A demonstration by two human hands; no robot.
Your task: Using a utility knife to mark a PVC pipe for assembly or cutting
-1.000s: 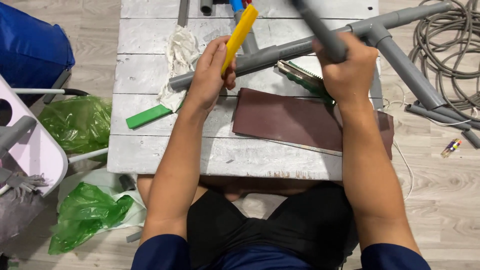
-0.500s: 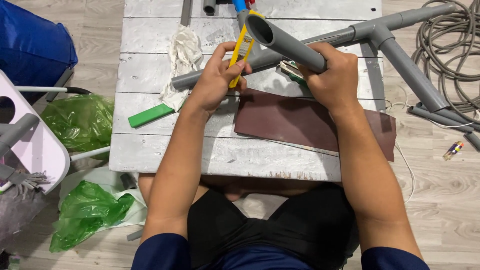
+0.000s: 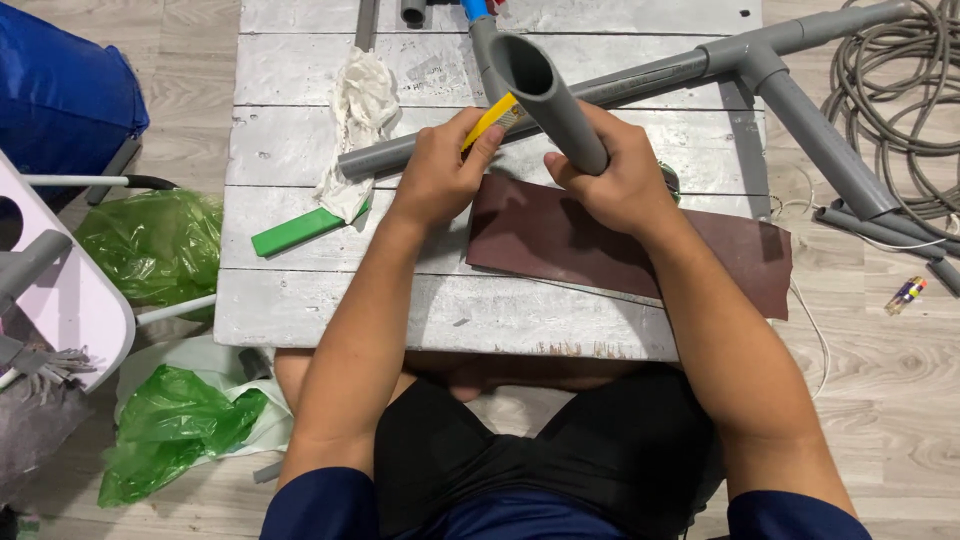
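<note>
Right hand (image 3: 610, 180) closed around a grey pipe (image 3: 545, 95), open end tilted up toward the camera. Left hand (image 3: 440, 175) gripping a yellow knife (image 3: 495, 118), tip touching the pipe's side, above the white table (image 3: 440, 310) and brown sheet (image 3: 600, 245).

Grey plastic pipe (image 3: 548, 100): short length, held tilted above the table, open round end facing up toward the camera, lower end hidden in the grip. Yellow utility knife (image 3: 493, 120): slim body, angled, tip meeting the pipe's side just below its open end.
</note>
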